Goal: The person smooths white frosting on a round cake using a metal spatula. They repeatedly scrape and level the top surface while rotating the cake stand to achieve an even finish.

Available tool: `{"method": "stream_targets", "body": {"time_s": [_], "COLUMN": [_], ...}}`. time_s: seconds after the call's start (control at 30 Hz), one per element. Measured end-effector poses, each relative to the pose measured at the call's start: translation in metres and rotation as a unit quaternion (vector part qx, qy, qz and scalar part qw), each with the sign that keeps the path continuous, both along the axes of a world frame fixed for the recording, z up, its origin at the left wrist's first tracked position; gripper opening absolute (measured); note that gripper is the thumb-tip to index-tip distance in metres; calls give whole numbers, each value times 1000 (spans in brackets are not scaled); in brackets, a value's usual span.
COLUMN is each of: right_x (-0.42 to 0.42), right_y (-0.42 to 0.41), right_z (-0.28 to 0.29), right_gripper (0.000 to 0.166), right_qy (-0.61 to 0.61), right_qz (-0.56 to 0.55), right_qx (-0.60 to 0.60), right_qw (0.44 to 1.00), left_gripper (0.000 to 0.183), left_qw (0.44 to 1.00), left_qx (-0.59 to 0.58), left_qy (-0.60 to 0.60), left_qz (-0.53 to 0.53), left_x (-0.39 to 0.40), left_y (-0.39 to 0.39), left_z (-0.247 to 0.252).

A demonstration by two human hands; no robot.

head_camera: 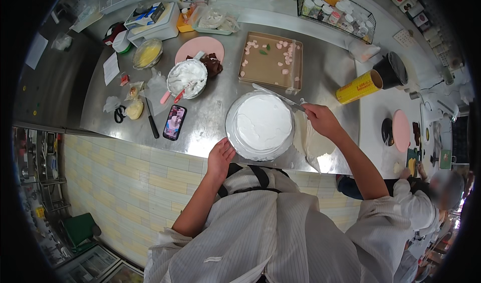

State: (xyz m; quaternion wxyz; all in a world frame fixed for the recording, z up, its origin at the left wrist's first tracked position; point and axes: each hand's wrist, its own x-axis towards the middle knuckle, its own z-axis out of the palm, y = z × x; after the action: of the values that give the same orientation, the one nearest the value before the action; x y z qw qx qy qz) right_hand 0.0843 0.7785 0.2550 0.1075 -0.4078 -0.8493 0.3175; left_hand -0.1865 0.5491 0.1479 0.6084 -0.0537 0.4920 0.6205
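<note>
A round cake coated in white cream (264,121) sits on a cake turntable (233,142) near the steel table's front edge. My right hand (322,120) is closed around the handle of a long icing spatula (276,94), whose blade reaches over the turntable's far rim. At the near left rim, my left hand (221,157) touches the turntable with its fingers extended and holds nothing. A clear plastic piping bag (317,147) with pale contents lies right of the turntable. Left of it is a bowl of white cream (186,78) with a red-handled spatula (179,95) in it.
A baking tray with pink petals (270,63) stands behind the turntable. A phone (174,122), a knife (152,121) and scissors (119,113) lie to the left. A yellow cling-film roll (359,87) is at right. Another person (417,200) works at far right.
</note>
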Motion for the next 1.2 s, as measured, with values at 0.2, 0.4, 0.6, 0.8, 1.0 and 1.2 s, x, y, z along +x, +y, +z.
{"method": "stream_targets", "body": {"time_s": [0.2, 0.4, 0.6, 0.8, 1.0, 1.2], "right_x": [3, 4, 4, 2, -1, -8], "right_y": [1, 0, -2, -3, -6, -16], "right_z": [-8, -11, -4, 3, 13, 24], "right_gripper": [23, 22, 23, 23, 23, 25], "right_qy": [24, 30, 27, 43, 32, 48], "right_qz": [-17, -15, -15, -10, -10, 37], "right_qx": [-43, -37, -46, -34, -42, 22], "right_qw": [999, 999, 998, 998, 999, 998], "left_gripper": [44, 43, 43, 43, 44, 44], "left_qw": [1000, 1000, 1000, 1000, 1000, 1000], "left_qx": [1, -3, -5, -4, 1, -3], "left_qy": [0, 1, 4, 9, 5, 6], "left_qz": [-1, -2, -1, -4, -1, -1], "left_x": [0, -1, -1, -1, -2, -1], "left_y": [0, 1, 2, 3, 2, 2], "left_z": [1, 2, 1, 0, 1, 2]}}
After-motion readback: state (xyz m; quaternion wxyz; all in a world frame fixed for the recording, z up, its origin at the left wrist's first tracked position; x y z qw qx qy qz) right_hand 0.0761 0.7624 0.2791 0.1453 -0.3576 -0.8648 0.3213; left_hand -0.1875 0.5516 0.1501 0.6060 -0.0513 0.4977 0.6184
